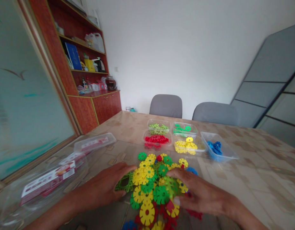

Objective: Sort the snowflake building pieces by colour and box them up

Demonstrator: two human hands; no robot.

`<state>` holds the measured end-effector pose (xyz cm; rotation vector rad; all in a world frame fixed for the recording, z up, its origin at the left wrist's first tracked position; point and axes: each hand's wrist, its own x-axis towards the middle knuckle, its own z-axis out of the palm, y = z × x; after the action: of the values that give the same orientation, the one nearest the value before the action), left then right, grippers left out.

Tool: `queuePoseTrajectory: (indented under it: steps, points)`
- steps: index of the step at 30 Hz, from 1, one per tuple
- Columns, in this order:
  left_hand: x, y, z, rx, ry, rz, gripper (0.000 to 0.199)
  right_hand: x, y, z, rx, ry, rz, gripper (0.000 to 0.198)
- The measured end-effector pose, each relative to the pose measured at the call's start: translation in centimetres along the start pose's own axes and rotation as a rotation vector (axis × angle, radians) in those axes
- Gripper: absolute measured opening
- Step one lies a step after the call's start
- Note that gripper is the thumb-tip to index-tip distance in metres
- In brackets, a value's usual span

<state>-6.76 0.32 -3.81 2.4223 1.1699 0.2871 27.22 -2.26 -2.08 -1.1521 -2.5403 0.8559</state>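
A heap of flat notched plastic discs in yellow and green [147,172] lies on the table between my hands. My left hand [109,183] is at its left edge, thumb and fingers apart around an olive-green lattice piece [125,181]. At the right side my right hand [196,188] also has its fingers apart, against a blurred light-green piece [172,187]. A red piece [170,207] shows near the right thumb. Whether either hand grips these pieces firmly is hard to see. Blue pieces [129,225] and more red ones lie at the near edge.
Beyond the heap stand clear tubs of light-green [159,127], red [157,140], green [183,128], yellow [186,146] and blue pieces [214,148]. Plastic-wrapped boxes [50,179] and a clear lidded container [94,143] lie left. Two grey chairs [166,105] are behind the table.
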Motion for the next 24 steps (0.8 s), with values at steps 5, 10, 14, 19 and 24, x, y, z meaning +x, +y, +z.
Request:
queuePoseTrajectory:
  steps: [5, 10, 14, 19, 24]
  points:
    - [0.0, -0.2, -0.3, 0.019, -0.007, -0.02, 0.066, 0.9, 0.6, -0.9, -0.007, 0.068, 0.095, 0.056]
    - [0.1, -1.2, 0.5, 0.046, -0.011, -0.032, 0.069, 3.1, 0.0, -0.2, -0.049, 0.042, -0.038, 0.056]
    - [-0.2, -2.1, 1.1, 0.063, -0.021, 0.0, 0.072, 2.6, 0.2, 0.0, -0.052, 0.008, -0.005, 0.056]
    - [-0.3, -2.2, 1.2, 0.072, -0.035, -0.029, 0.071, 0.8, 2.0, -1.3, -0.002, 0.007, 0.123, 0.056]
    - [-0.1, -2.8, 1.8, 0.062, -0.006, -0.012, 0.074, 2.3, 2.0, -1.4, 0.007, 0.082, 0.109, 0.062]
